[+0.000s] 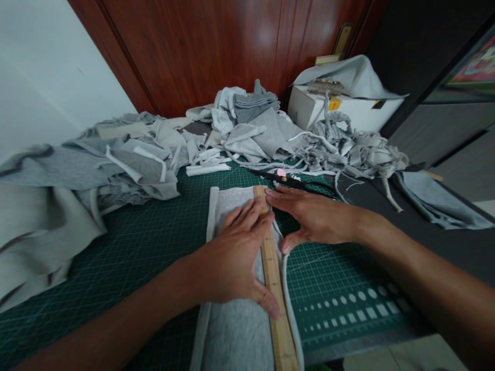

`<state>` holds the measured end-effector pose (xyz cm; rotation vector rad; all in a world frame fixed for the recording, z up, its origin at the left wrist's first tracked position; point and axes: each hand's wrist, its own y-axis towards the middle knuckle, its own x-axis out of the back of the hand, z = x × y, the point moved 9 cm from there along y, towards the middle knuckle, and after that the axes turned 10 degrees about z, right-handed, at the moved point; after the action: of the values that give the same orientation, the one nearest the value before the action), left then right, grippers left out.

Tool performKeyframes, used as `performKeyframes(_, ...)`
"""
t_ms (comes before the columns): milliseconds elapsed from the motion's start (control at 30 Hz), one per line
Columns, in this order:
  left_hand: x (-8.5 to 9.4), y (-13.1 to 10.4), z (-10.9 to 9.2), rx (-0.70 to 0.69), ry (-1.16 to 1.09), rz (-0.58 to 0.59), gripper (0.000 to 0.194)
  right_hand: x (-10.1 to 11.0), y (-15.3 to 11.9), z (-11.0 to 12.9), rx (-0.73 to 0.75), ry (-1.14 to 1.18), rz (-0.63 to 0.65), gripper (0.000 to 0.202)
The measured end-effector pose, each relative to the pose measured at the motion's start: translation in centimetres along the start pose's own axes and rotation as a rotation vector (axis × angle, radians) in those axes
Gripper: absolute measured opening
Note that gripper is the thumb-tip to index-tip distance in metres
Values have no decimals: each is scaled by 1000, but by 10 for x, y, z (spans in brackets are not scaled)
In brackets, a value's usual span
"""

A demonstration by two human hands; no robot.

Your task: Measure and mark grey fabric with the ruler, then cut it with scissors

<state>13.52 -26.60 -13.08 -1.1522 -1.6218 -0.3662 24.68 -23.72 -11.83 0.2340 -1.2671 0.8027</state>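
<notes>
A strip of grey knit fabric (240,335) lies lengthwise on the green cutting mat (154,247), its edges curling. Along its right side rests a wooden ruler (276,281). My left hand (235,252) lies spread over the fabric, with fingertips and thumb pressing on the ruler. At the strip's far right edge, my right hand (313,214) is open, its fingertips beside the ruler's far end and its thumb touching the curled fabric edge. Just beyond that hand, black scissors (294,182) lie on the mat, with a small pink piece (281,172) by them.
Heaped grey cloth (127,159) covers the left and back of the table. Tangled fabric strips (348,141) lie at the back right, before a white box (305,108). A folded grey piece (441,198) sits at the right. A wooden door (216,46) stands behind.
</notes>
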Motion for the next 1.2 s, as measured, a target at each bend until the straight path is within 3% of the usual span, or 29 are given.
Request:
performKeyframes(133, 10, 0, 1, -6, -36, -52, 126, 1, -1, -1, 13, 23, -16, 117)
performKeyframes(300, 21, -5, -10, -49, -112, -77, 58, 3, -2, 1, 60, 47, -48, 114)
performKeyframes(400, 21, -7, -15, -73, -147, -61, 41, 4, -2, 2, 53, 54, -39, 111)
performKeyframes(633, 20, -9, -19, -159, -116, -53, 32, 3, -2, 3, 38, 58, -15, 109)
performKeyframes(933, 23, -4, 2, -110, -153, -79, 37, 2, -1, -1, 24, 24, -29, 115)
performKeyframes(1200, 25, -2, 5, -121, -217, -101, 35, 1, -1, -1, 68, 38, -58, 116)
